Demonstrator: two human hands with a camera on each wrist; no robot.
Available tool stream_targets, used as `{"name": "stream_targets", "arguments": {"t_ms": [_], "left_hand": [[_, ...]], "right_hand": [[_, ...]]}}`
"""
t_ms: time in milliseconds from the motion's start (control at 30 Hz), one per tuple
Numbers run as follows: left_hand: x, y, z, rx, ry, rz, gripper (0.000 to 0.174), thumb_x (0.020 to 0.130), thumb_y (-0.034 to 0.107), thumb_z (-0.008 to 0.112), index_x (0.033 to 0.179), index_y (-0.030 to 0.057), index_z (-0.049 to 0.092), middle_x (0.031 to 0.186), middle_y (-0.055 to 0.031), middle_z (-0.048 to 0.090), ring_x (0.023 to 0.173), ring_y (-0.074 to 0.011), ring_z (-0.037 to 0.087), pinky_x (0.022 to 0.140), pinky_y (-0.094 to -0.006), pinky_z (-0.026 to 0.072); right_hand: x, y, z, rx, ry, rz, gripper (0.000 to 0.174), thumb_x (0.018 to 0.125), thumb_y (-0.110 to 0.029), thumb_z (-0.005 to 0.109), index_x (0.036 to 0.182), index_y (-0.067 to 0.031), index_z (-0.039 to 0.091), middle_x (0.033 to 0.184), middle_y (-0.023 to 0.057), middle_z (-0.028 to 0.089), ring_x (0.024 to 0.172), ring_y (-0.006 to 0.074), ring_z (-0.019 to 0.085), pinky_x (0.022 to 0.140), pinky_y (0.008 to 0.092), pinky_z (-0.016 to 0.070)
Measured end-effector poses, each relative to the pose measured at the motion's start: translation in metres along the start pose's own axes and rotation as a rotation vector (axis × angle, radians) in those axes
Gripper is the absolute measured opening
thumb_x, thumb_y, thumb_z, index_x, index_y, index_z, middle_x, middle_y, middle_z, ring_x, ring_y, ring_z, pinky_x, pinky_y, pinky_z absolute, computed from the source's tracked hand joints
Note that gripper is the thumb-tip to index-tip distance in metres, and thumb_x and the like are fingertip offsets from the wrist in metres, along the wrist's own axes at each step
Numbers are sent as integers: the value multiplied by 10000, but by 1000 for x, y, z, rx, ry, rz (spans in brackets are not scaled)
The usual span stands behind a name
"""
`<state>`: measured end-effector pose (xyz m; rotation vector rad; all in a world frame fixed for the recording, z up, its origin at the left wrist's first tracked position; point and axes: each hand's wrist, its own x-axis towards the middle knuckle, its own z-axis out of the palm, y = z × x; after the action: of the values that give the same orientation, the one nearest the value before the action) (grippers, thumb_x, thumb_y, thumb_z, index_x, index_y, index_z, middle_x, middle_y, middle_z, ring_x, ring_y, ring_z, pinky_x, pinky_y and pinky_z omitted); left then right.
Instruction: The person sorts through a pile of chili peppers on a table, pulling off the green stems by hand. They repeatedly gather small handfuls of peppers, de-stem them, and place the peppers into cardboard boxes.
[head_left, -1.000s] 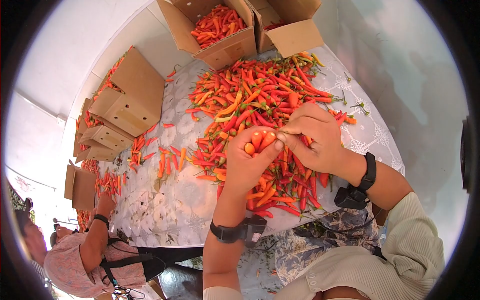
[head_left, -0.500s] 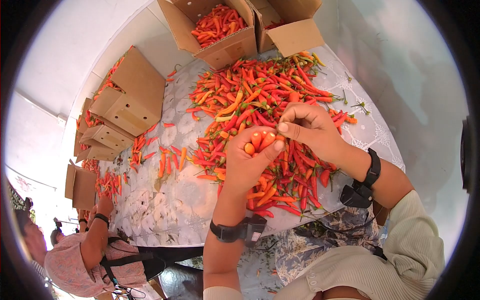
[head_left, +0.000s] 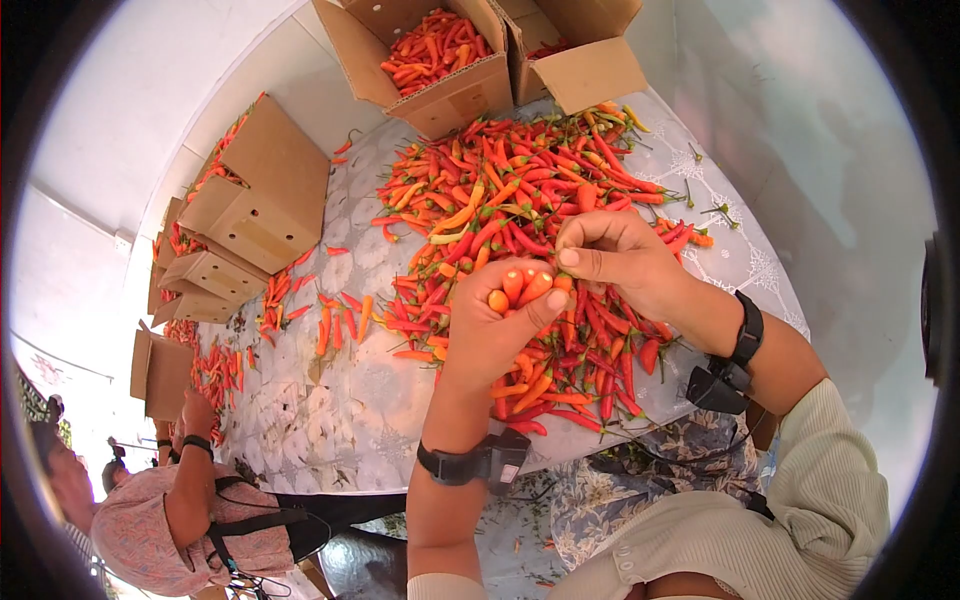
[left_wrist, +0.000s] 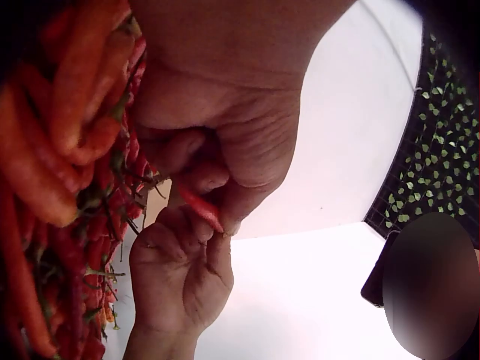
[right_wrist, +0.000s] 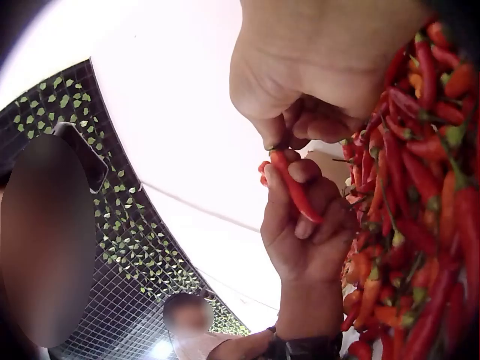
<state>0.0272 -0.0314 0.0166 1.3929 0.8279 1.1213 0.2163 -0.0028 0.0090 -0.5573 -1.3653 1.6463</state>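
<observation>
In the head view my left hand (head_left: 485, 330) grips several orange-red chili peppers (head_left: 537, 288), their pale, stemless ends poking up between fingers and thumb. Just right of it, my right hand (head_left: 635, 265) pinches the green stem end of another chili with thumb and forefinger. The right wrist view shows that red chili (right_wrist: 298, 191) lying along the left hand's fingers, its stem end at the right thumb tip. From the left wrist, a red chili (left_wrist: 201, 210) sticks out between the two hands. Both hands are over a large pile of chilies (head_left: 510, 190).
Cardboard boxes (head_left: 455, 100) with chilies stand behind the pile, and more boxes (head_left: 265, 185) line the left side. Loose chilies (head_left: 335, 325) and bits of stem lie on the patterned tablecloth (head_left: 345, 410). Another person (head_left: 165, 520) works at the lower left.
My right hand has shifted slightly right and opened a small gap from the left. A chili's green end now shows at its fingertips. The left hand stays in place, still holding its chilies.
</observation>
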Motion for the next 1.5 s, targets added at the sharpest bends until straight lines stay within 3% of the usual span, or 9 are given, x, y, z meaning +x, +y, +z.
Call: {"name": "stream_targets", "arguments": {"t_ms": [400, 600, 800, 900, 1000, 1200, 1300, 1400, 1500], "left_hand": [[-1, 9, 4, -51, 55, -72, 231, 803, 123, 705, 973, -1, 608, 816, -53, 651, 657, -85, 587, 620, -213, 482], [3, 0, 2, -92, 106, -80, 208, 842, 161, 663, 978, 13, 608, 748, -47, 648, 626, -62, 573, 557, -189, 445], [5, 1, 9, -112, 145, -95, 170, 841, 116, 643, 965, 6, 606, 759, -40, 636, 636, -71, 580, 573, -191, 453], [3, 1, 8, -125, 177, -116, 171, 842, 106, 635, 975, 4, 598, 764, -40, 626, 627, -78, 577, 572, -205, 462], [5, 4, 1, -181, 239, -127, 184, 843, 109, 632, 989, 6, 586, 763, -40, 614, 598, -83, 567, 543, -205, 455], [7, 12, 1, -399, 348, -117, 175, 891, 160, 542, 974, 6, 556, 632, -38, 540, 451, -69, 450, 359, -177, 300], [8, 6, -6, -495, 270, -101, 183, 901, 170, 536, 996, 13, 551, 669, -39, 544, 463, -76, 461, 362, -180, 313], [7, 2, -14, -625, 153, -60, 176, 908, 158, 547, 1024, 26, 557, 739, -53, 578, 484, -90, 491, 368, -184, 328], [7, 5, -11, -663, 176, -59, 176, 911, 166, 548, 1019, 28, 552, 732, -44, 563, 455, -78, 448, 366, -184, 310]], "right_hand": [[0, -4, 9, 134, 31, 62, 184, 895, -264, 602, 878, -80, 589, 690, -53, 535, 579, 23, 451, 511, 186, 341], [0, -2, 15, -90, 168, -53, 155, 899, -203, 601, 876, -52, 572, 711, -51, 520, 599, 17, 447, 512, 198, 353], [-5, 1, 17, -630, 270, -345, 107, 907, -137, 576, 899, -37, 539, 772, -28, 507, 668, 30, 440, 571, 195, 371], [-2, 7, 17, -622, 453, -416, 133, 880, -145, 604, 860, -19, 567, 717, -32, 510, 616, 55, 453, 546, 230, 381], [5, -2, 3, -447, 658, -326, 127, 868, -133, 609, 888, -17, 562, 765, -11, 525, 619, 70, 474, 565, 235, 405], [25, -3, -27, -426, 1107, -685, 202, 831, -82, 607, 1012, -18, 548, 895, 25, 580, 752, 107, 550, 661, 284, 463], [15, -11, -17, -648, 895, -599, 219, 768, -14, 608, 984, -38, 586, 915, 33, 576, 843, 131, 556, 710, 299, 464], [6, -14, -13, -856, 177, -334, 238, 688, 19, 611, 914, -56, 623, 934, 53, 565, 881, 190, 567, 733, 320, 470], [3, -4, -2, -1215, -73, -540, 286, 625, 61, 584, 873, -70, 640, 965, 70, 560, 881, 243, 572, 715, 348, 478]]}}
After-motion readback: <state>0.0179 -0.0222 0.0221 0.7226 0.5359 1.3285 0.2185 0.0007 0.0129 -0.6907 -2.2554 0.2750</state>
